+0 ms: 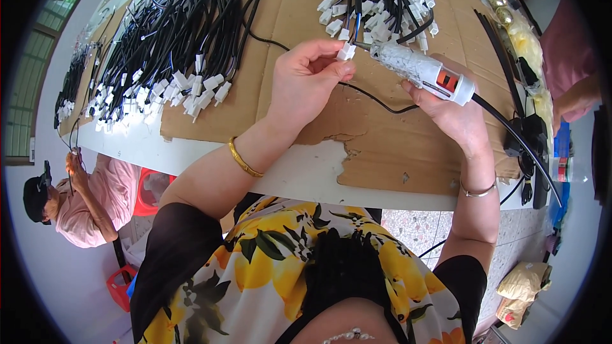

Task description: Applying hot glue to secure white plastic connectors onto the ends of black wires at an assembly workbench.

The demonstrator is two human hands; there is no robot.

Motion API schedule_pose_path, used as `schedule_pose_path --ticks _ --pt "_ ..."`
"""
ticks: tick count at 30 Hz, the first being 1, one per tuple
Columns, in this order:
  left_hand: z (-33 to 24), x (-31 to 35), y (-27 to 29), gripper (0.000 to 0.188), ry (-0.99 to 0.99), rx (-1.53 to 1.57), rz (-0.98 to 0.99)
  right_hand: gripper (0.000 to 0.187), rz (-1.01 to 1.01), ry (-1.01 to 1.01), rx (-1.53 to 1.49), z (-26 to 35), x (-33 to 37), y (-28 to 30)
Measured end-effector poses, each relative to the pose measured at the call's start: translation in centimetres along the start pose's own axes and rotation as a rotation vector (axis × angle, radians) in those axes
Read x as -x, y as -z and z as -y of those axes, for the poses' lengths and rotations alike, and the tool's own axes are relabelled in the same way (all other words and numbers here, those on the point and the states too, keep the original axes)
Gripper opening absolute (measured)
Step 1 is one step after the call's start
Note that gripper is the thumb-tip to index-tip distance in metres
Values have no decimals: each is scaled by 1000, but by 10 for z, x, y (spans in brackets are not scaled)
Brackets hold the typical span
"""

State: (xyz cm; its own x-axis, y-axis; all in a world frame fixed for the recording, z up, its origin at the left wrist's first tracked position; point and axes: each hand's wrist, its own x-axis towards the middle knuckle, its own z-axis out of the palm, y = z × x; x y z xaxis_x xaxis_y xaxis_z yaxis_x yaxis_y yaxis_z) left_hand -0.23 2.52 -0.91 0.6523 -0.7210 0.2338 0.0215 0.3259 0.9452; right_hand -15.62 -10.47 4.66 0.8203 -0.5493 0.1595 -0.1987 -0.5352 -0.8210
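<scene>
Midway: left hand (305, 79) pinches a white connector (346, 51); right hand (451, 109) grips the glue gun (422, 71) at it. Large wired pile (172, 44) lies left, small pile (382, 0) ahead.

Your left hand (305, 79) pinches a small white connector (346, 51), and your right hand (454, 114) grips a white tool (424, 71) with an orange-red patch and a black cable (516, 140) running off it. Under them lies brown cardboard (306, 6) on a white table (299, 175). The wire bundles (172, 32) beside you are black with white plugs, a few showing blue. Your left wrist wears a gold bangle (242, 159), your right a silver bracelet (478, 190). Your top (280, 267) is white with yellow lemons and dark green leaves, the sleeves black. A person at your left wears a pink shirt (95, 200) and a black cap (35, 194).
</scene>
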Motion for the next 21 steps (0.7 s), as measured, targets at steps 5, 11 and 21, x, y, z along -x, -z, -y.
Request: schedule_pose_path --ticks 5,11,21 --pt "0 0 -1 20 -11 -1 -15 16 -36 47 35 1 1 -1" --pt "-2 1 0 18 -22 -86 -23 16 -24 46 74 6 1 0" --pt "-3 1 -1 19 -40 -148 -86 20 -30 -9 88 -1 3 0"
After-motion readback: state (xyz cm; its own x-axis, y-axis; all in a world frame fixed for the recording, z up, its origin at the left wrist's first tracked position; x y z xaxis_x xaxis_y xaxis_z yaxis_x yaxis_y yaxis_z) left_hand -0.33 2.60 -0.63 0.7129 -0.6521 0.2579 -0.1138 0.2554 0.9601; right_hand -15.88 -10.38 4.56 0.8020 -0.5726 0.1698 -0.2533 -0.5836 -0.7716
